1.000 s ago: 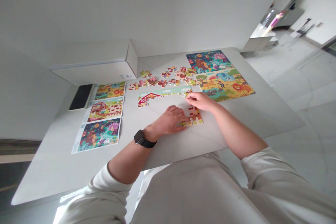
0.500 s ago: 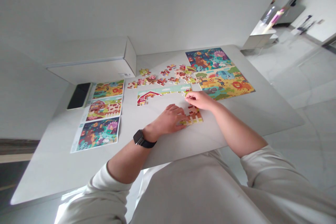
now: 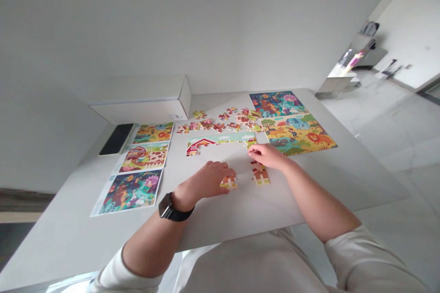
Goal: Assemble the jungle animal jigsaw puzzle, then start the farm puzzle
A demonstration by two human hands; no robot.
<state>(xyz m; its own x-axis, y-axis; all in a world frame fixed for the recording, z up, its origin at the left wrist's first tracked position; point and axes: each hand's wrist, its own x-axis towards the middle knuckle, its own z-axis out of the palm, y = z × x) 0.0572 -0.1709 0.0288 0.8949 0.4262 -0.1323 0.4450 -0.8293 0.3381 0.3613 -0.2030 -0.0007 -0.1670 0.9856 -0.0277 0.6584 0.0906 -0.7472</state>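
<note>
My left hand (image 3: 209, 181) is closed over a small group of jigsaw pieces (image 3: 231, 184), orange and yellow-green, at the table surface. A gap separates them from the right column of joined pieces (image 3: 260, 174). My right hand (image 3: 270, 154) has its fingers pinched together by the upper part of that column; whatever they hold is hidden. Above both hands runs the joined top strip (image 3: 228, 138), with a red barn at its left end and sky along it. Loose jigsaw pieces (image 3: 220, 127) lie scattered behind the strip.
Two picture sheets or finished puzzles (image 3: 299, 135) lie at the right. A printed sheet with three pictures (image 3: 144, 160) lies at the left, beside a dark-screened phone (image 3: 117, 139). The white box (image 3: 137, 105) stands against the wall on the table (image 3: 275, 206).
My left hand has drawn the lower pieces leftward, away from the right column. My right hand stays pinched beside that column. The camera view has tilted up slightly.
</note>
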